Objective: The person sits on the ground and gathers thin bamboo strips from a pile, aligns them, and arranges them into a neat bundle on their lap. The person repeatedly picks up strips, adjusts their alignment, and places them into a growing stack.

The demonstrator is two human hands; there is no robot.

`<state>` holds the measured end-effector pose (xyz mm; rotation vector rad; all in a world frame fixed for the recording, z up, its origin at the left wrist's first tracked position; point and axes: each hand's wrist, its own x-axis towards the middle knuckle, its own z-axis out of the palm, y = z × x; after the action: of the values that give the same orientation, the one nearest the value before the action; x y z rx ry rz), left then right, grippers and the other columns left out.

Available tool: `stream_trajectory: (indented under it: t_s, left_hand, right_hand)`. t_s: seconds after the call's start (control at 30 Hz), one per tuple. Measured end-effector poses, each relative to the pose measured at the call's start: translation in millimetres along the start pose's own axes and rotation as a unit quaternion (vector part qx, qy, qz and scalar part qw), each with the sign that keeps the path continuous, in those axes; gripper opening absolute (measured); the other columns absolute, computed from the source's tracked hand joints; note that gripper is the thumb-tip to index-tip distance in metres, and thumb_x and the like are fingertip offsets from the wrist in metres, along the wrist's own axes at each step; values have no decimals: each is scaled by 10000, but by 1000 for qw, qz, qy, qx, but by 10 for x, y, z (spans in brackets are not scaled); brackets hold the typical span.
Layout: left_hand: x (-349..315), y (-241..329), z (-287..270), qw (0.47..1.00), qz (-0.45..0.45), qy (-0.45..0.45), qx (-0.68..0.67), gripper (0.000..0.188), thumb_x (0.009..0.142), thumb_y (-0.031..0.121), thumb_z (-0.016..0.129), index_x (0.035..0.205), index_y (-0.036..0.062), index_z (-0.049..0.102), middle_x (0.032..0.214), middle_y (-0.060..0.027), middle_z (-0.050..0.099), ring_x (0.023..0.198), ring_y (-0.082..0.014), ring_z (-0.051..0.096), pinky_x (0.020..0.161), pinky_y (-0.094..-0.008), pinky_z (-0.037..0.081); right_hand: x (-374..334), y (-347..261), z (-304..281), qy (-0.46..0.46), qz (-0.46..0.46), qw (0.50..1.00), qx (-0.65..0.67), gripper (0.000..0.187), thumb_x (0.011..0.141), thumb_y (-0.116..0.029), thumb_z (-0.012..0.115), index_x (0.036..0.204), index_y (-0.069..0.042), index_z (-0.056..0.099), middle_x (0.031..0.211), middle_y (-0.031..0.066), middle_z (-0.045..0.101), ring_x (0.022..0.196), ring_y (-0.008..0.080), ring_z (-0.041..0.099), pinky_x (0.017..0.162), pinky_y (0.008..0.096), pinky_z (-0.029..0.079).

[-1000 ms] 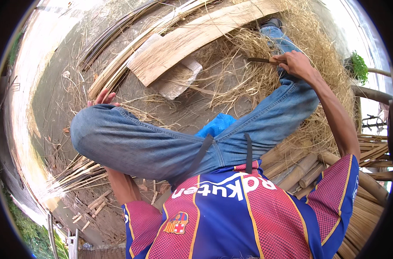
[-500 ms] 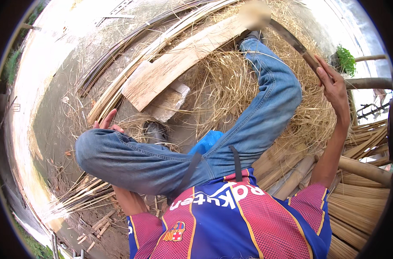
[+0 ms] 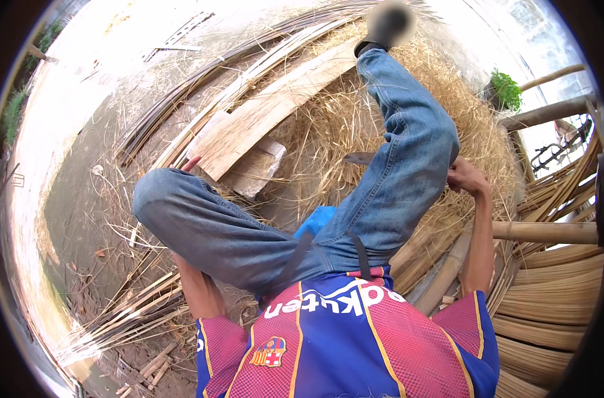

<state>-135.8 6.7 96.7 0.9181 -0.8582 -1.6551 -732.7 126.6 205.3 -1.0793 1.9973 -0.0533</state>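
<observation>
Because the right leg (image 3: 408,149) screens the middle of the tool, only part of the knife (image 3: 358,158) shows: its dark blade pokes out past the inner side of the right knee, over loose straw (image 3: 474,106). The right hand (image 3: 469,178) is on the opposite, outer side of that knee, its fingers curled in, roughly in line with the blade. Handle hidden; whether the fingers grip it cannot be told. Left hand (image 3: 192,163): mostly behind the left knee (image 3: 159,196), one finger showing near the lower end of the pale strips (image 3: 212,123); its hold is also not readable.

Compared with 0.5 s ago: the knife, then raised and wholly clear of the leg in the right hand, is now low and partly covered; the right hand has dropped to knee level. Less of the left hand shows.

Edges: the wooden board (image 3: 275,109) lies on a rough block (image 3: 262,167), left of the blade; the pale strips run along its far side. Straw crowds the right leg's outer side, with a bamboo pole (image 3: 547,232) near the right forearm. Open ground (image 3: 76,192) extends left of the left knee.
</observation>
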Motion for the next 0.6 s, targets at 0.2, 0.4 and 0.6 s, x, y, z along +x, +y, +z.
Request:
stream_trajectory:
  t_s: [0.2,0.4,0.6]
  left_hand:
    - [-33,0,29,998,33,11,54,494,1027,271,449,1454,24,473,864,-33,614,684,-76,537,671,-201,484]
    - [-81,11,62,993,58,31,97,477,1012,200,500,1463,48,483,912,-21,606,738,-70,534,724,-194,473]
    - [-36,-10,122,986,84,34,138,479,999,146,543,1469,68,492,954,-12,601,785,-66,533,772,-190,463]
  right_hand:
    - [1001,-205,781,121,28,977,-174,482,933,-439,643,1309,-137,662,852,92,685,725,211,623,631,378,482]
    - [954,41,833,308,60,933,-177,450,943,-457,602,1312,-207,662,978,134,700,883,294,649,754,445,499]
    - [865,697,-24,426,150,878,-159,425,953,-476,561,1315,-276,661,1104,175,715,1041,377,674,878,511,517]
